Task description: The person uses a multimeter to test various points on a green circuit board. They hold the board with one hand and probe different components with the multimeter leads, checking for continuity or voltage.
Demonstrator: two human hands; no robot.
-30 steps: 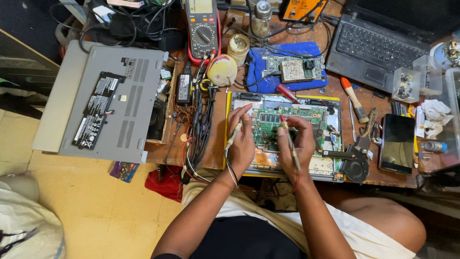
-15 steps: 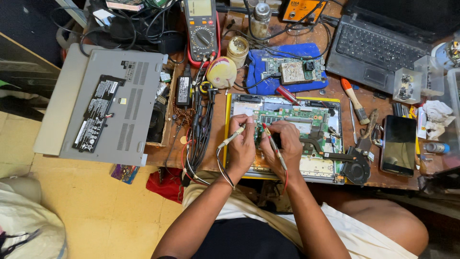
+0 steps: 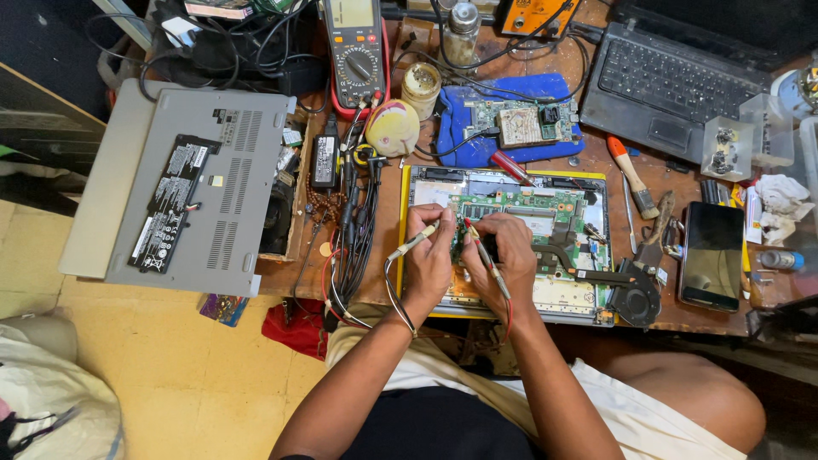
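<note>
An opened laptop base with a green motherboard [image 3: 545, 209] lies on a yellow-edged mat [image 3: 403, 255] on the wooden bench. My left hand [image 3: 429, 255] grips a pale test probe [image 3: 415, 243] with a black lead. My right hand [image 3: 504, 260] grips a red-tipped test probe [image 3: 486, 255]. Both probe tips meet over the board's left part, close between my hands. A multimeter [image 3: 358, 51] in a red casing stands at the back, and leads run from it down the bench.
A grey laptop bottom cover with a black battery [image 3: 200, 204] lies at left. A black laptop [image 3: 673, 77] sits back right, a small board on a blue cloth [image 3: 511, 119] behind the mat. A phone [image 3: 713, 254], brush [image 3: 632, 177] and fan [image 3: 635, 294] lie at right.
Both hands shifted left along the motherboard and drew closer together. The probe tips now meet over the board's left part.
</note>
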